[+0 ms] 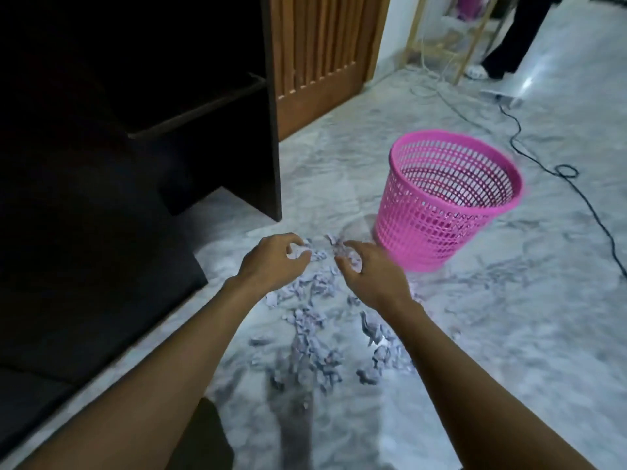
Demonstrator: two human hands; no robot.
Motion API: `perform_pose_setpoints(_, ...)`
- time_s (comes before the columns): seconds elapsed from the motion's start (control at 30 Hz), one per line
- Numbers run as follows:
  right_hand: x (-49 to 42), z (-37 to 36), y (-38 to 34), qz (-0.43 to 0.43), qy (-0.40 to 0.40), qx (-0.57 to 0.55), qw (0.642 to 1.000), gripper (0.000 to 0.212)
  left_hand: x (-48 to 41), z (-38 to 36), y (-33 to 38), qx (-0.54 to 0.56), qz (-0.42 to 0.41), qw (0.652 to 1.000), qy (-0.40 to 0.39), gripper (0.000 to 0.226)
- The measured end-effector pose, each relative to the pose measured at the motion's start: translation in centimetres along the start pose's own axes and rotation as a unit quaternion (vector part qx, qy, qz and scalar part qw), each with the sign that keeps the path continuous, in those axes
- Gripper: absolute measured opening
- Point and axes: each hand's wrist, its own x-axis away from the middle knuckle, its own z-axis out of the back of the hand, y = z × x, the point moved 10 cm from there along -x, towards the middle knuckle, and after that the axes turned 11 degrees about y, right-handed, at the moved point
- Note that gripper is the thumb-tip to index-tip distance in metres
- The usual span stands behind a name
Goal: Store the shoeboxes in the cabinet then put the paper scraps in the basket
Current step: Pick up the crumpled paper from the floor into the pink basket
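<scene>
Paper scraps (315, 337) lie strewn in a loose trail across the marble floor (509, 334), thickest just in front of the person, with the far end of the heap close beside the pink basket (444, 201). Both hands reach to that far end: the left hand (271, 259) and right hand (369, 269) hover with fingers (298, 257) curled and partly spread, palms facing each other, apparently to rake a clump together between them; neither has closed on anything yet, though fingertips touch some scraps. The basket stands upright and near, likely so handfuls need only a short carry; through its mesh no paper can be made out inside. To the left, the dark cabinet (237, 130) is open, its interior too dark to show whether shoeboxes are stored.
</scene>
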Motion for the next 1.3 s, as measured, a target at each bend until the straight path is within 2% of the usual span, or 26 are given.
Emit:
perform_pose_setpoints(0.13, 0.4, -4.4, 5.9, -0.052, -0.043, -0.005, 0.998, 0.052, -1.7, -6.0, -1.1, -0.022, 0.032, 0.999, -0.036, 0.041)
perform_pose_setpoints(0.43, 7.9, -15.3, 16.0, -0.141, -0.048, 0.031, 0.988, 0.050, 1.1, -18.8, -11.4, -0.019, 0.052, 0.995, -0.085, 0.060)
perform_pose_setpoints(0.57, 12.2, -17.7, 17.1, -0.146, -0.013, 0.072, 0.987, 0.050, 3.7, -21.5, -13.9, -0.078, 0.017, 0.996, -0.046, 0.064)
perform_pose_setpoints(0.67, 15.0, -18.0, 17.5, -0.143, 0.039, 0.130, 0.980, 0.055, 5.2, -23.4, -15.6, -0.147, -0.010, 0.989, -0.033, 0.076)
perform_pose_setpoints(0.8, 18.1, -19.3, 19.3, -0.154, 0.043, 0.131, 0.978, 0.073, 6.6, -25.5, -18.1, -0.169, -0.019, 0.985, -0.034, 0.092)
perform_pose_setpoints(0.87, 18.7, -20.5, 19.3, -0.132, 0.028, 0.083, 0.987, 0.077, 7.1, -26.3, -18.6, -0.173, -0.029, 0.984, -0.042, 0.094)
perform_pose_setpoints(0.93, 19.3, -21.3, 18.7, -0.104, 0.033, 0.036, 0.993, 0.077, 7.4, -26.1, -18.3, -0.180, -0.067, 0.981, -0.017, 0.090)
perform_pose_setpoints(1.07, 19.7, -22.3, 16.8, -0.048, 0.049, -0.024, 0.997, 0.089, 7.9, -24.0, -17.5, -0.093, -0.131, 0.986, 0.053, 0.069)
perform_pose_setpoints(1.2, 19.2, -23.8, 13.4, 0.061, 0.021, 0.000, 0.998, 0.108, 8.1, -21.4, -18.3, -0.077, -0.163, 0.977, 0.113, 0.062)
perform_pose_setpoints(1.3, 18.6, -26.2, 11.4, 0.114, -0.039, 0.034, 0.992, 0.108, 8.6, -21.6, -20.5, -0.099, -0.122, 0.985, 0.073, 0.074)
